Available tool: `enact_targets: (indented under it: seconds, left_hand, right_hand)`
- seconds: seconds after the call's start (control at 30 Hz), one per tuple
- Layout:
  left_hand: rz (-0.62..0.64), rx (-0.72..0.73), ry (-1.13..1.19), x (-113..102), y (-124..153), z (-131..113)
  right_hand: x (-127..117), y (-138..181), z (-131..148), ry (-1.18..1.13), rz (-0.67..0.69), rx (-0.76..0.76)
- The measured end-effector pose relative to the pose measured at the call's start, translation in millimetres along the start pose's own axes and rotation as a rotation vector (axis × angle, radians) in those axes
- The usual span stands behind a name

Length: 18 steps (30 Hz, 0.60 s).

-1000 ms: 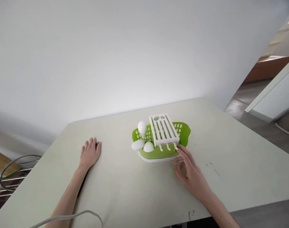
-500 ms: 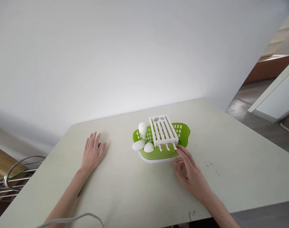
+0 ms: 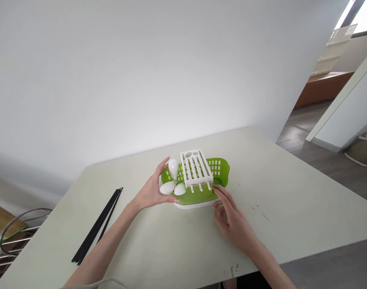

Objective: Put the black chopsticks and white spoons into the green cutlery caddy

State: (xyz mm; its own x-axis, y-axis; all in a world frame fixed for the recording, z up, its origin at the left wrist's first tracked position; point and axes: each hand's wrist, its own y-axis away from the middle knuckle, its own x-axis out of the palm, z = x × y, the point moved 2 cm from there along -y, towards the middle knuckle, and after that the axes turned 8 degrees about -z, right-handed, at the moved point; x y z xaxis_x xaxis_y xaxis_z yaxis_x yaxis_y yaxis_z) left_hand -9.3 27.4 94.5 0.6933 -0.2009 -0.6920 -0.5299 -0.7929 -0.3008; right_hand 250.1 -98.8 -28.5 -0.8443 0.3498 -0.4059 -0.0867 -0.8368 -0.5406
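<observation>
A green slotted basket [image 3: 220,170] on a white base stands in the middle of the pale table [image 3: 292,200]. A white slotted rack [image 3: 195,168] lies across its top, and white spoons [image 3: 171,180] stick out at its left end. My left hand [image 3: 151,190] grips the basket's left end, fingers curled round the rim beside the spoons. My right hand [image 3: 231,218] touches the basket's right front edge with spread fingers. Black chopsticks [image 3: 97,224] lie loose on the table to the left.
A metal wire rack [image 3: 11,230] sits beyond the table's left edge. A white cable [image 3: 93,284] crosses the near left edge. The white wall is just behind the table. An open doorway and floor lie to the right.
My left hand has lifted off the chopsticks and crossed right to grip the basket's left end. The chopsticks now lie uncovered. My right hand stays at the basket.
</observation>
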Motion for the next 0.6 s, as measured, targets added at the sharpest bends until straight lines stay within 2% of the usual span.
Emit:
enact_targets:
  seconds: [0.23, 0.6]
  left_hand:
    - [0.046, 0.090, 0.016, 1, -17, -3]
    - [-0.116, 0.116, 0.034, 6, -17, -5]
  right_hand:
    - [0, 0, 1, -0.021, -0.001, 0.006]
    - [0, -1, 0, -0.036, -0.002, 0.019]
